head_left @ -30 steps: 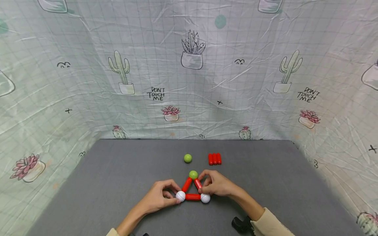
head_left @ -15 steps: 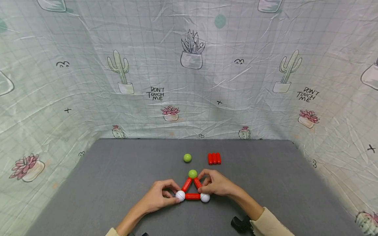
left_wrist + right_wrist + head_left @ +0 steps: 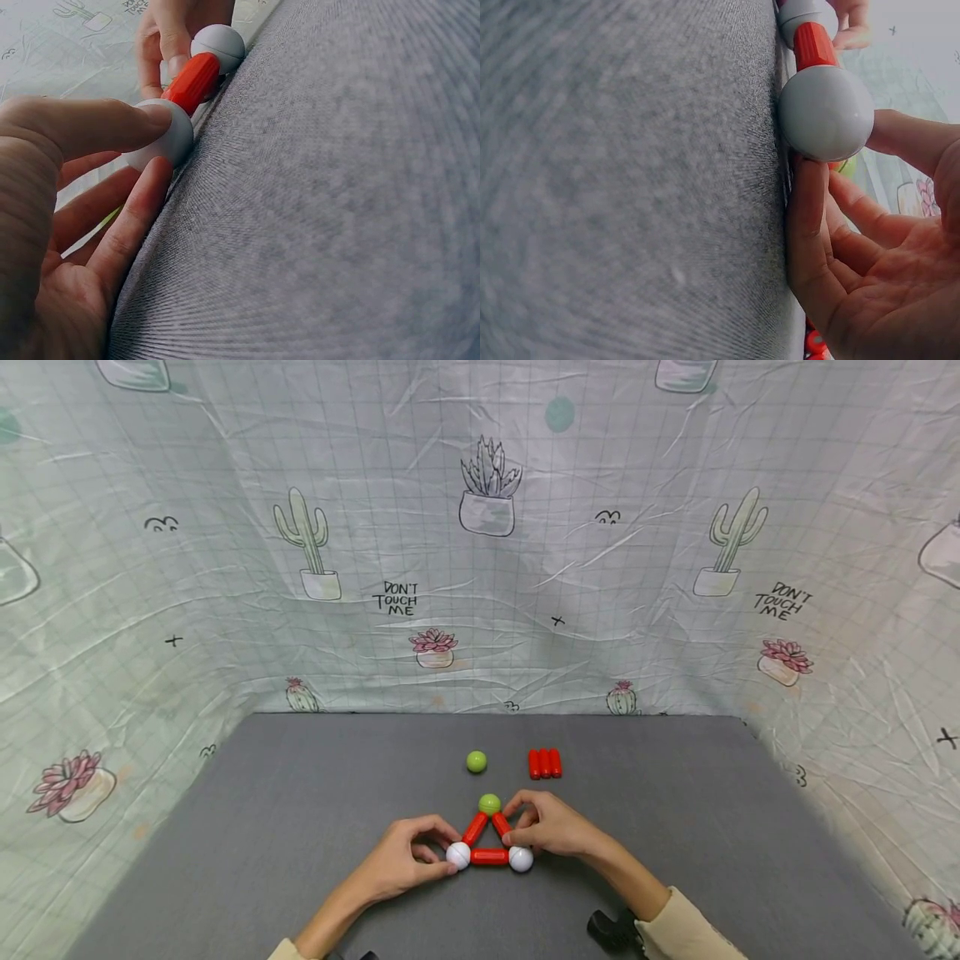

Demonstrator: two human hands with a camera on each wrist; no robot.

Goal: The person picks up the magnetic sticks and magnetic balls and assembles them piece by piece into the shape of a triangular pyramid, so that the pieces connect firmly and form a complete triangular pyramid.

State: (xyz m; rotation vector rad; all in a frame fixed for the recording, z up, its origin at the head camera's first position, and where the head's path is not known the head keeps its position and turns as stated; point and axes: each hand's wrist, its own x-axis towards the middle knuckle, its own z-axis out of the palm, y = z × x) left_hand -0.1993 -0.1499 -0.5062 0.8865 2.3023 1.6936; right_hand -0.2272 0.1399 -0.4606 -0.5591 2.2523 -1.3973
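In the head view a triangle of red magnetic rods and balls lies on the grey table. A green ball (image 3: 490, 804) forms its far corner; a left white ball (image 3: 458, 856) and a right white ball (image 3: 521, 859) form the near corners. A front red rod (image 3: 490, 857) joins the white balls. Thumb and fingers of my left hand (image 3: 408, 860) pinch the left white ball (image 3: 176, 139). My right hand (image 3: 553, 827) holds the right red rod (image 3: 501, 827), its thumb beside the right white ball (image 3: 826, 112). The left red rod (image 3: 475, 828) is untouched.
Behind the triangle sits a loose green ball (image 3: 476, 762). Three loose red rods (image 3: 545, 763) lie side by side to its right. A printed cloth (image 3: 495, 610) encloses the table (image 3: 337, 768) at the back and sides. A black object (image 3: 611, 931) shows by the right sleeve.
The near side of the triangle, with both white balls and the front rod, has shifted very slightly away from me. Both hands keep their hold and have barely moved.
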